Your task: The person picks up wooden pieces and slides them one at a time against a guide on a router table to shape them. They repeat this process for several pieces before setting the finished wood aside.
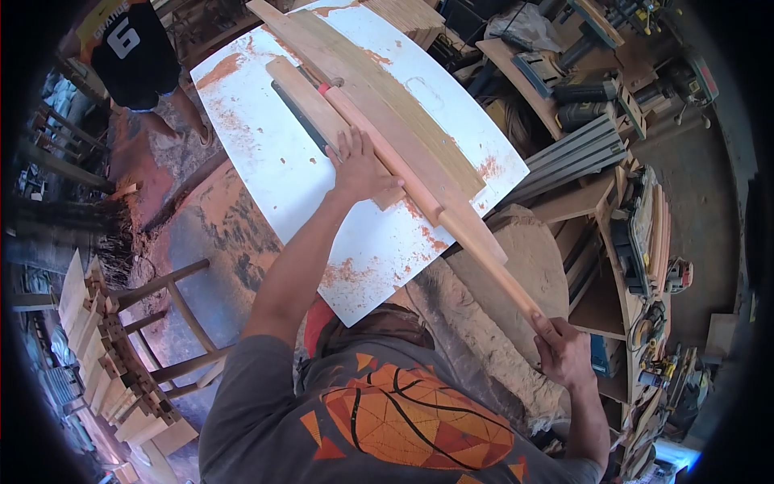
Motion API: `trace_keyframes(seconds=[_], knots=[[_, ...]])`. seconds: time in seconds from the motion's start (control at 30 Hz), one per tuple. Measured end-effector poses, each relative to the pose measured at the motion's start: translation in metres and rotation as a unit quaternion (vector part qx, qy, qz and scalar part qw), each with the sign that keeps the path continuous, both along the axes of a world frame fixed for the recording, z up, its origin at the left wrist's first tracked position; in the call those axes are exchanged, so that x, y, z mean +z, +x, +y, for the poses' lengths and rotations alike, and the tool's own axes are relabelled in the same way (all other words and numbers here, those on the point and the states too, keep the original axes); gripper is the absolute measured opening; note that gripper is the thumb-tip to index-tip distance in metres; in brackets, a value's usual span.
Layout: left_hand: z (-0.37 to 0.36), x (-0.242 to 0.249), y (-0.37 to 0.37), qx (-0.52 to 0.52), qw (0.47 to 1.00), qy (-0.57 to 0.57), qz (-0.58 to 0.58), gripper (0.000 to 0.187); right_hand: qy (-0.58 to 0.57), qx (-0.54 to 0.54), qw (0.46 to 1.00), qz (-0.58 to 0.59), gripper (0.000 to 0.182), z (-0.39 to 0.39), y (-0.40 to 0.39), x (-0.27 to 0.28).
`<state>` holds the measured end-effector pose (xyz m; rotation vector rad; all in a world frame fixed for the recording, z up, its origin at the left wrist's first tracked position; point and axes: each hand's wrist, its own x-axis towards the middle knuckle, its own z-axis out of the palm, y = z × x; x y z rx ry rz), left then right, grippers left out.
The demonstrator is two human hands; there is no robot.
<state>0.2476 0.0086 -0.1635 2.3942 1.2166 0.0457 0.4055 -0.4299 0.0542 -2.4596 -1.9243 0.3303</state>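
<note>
My left hand (355, 168) lies on a straight wooden board (310, 98) on the white tabletop, fingers spread and thumb reaching toward a long reddish wooden piece (383, 143). That piece runs alongside the board, its far end beside a small red part (324, 87). At its near end it meets a narrower wooden stick (488, 260), which extends past the table edge. My right hand (562, 351) is closed around the stick's near end. Under the reddish piece lies a wide, flat plank (403, 121).
Sawdust and chips dot the white table (476, 121). A person (137, 56) stands beyond its left side. At right are a round wood slab (516, 266), metal bars (568, 157) and tool shelves (601, 298). Stacked wood pieces (113, 387) and a wooden frame (189, 310) stand lower left.
</note>
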Motion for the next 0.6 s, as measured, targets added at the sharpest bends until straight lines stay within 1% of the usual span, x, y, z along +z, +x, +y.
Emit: trace_keyframes(seconds=[0.1, 0.2, 0.33, 0.6], knots=[[0.003, -0.004, -0.002, -0.002, 1.000, 0.001, -0.018, 0.138, 0.012, 0.010, 1.000, 0.003, 0.064, 0.004, 0.000, 0.001], [0.004, 0.005, -0.001, -0.002, 1.000, -0.013, 0.011, 0.138, 0.009, 0.007, 1.000, 0.007, 0.066, 0.004, -0.001, -0.001], [0.011, 0.001, -0.002, -0.003, 1.000, -0.008, 0.012, 0.138, 0.009, 0.007, 1.000, 0.014, 0.066, 0.010, -0.004, -0.002], [0.024, -0.001, -0.005, 0.002, 1.000, -0.005, -0.011, 0.141, 0.003, 0.024, 1.000, 0.004, 0.068, 0.023, -0.005, -0.002]])
